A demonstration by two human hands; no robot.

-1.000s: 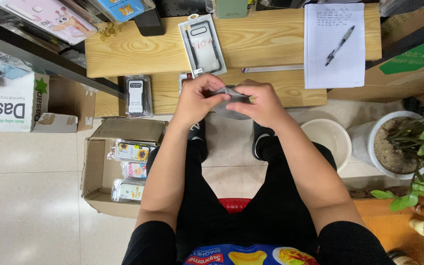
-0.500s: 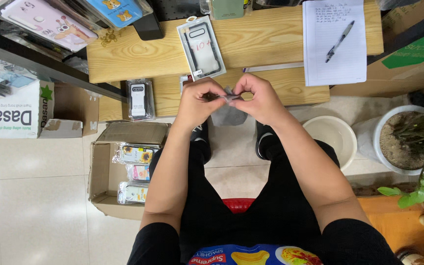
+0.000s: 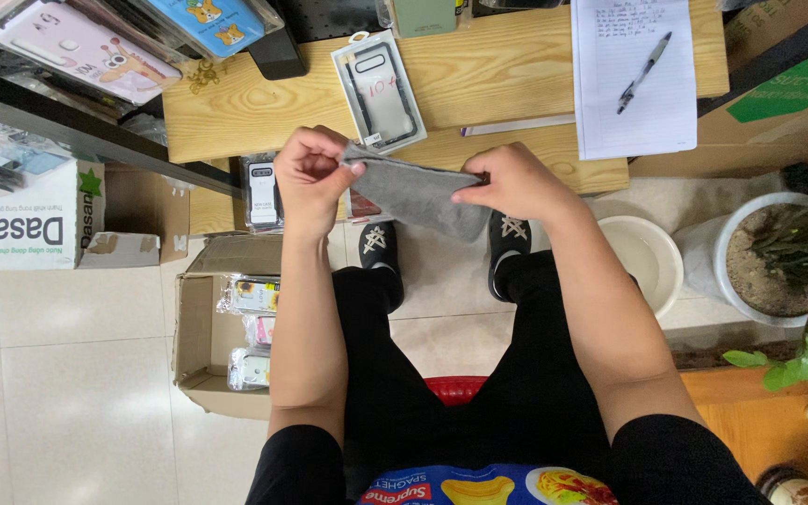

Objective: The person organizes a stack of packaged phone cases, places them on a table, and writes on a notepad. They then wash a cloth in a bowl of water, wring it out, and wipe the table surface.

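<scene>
A grey cloth (image 3: pixel 420 194) is stretched between both hands above my knees. My left hand (image 3: pixel 309 173) pinches its left corner and my right hand (image 3: pixel 516 180) pinches its right edge. Just beyond the hands, a packaged phone case (image 3: pixel 378 91) lies on the wooden table (image 3: pixel 479 75). Another packaged phone case (image 3: pixel 261 191) sits on the lower wooden shelf, left of my left hand.
A lined sheet of paper (image 3: pixel 633 84) with a pen (image 3: pixel 643 73) lies at the table's right. An open cardboard box (image 3: pixel 222 327) holding packaged cases stands on the floor left of my legs. A white bucket (image 3: pixel 647 257) and potted plant (image 3: pixel 797 252) stand right.
My hands have moved apart. The grey cloth, bunched between them before, is now spread out flat between the two hands.
</scene>
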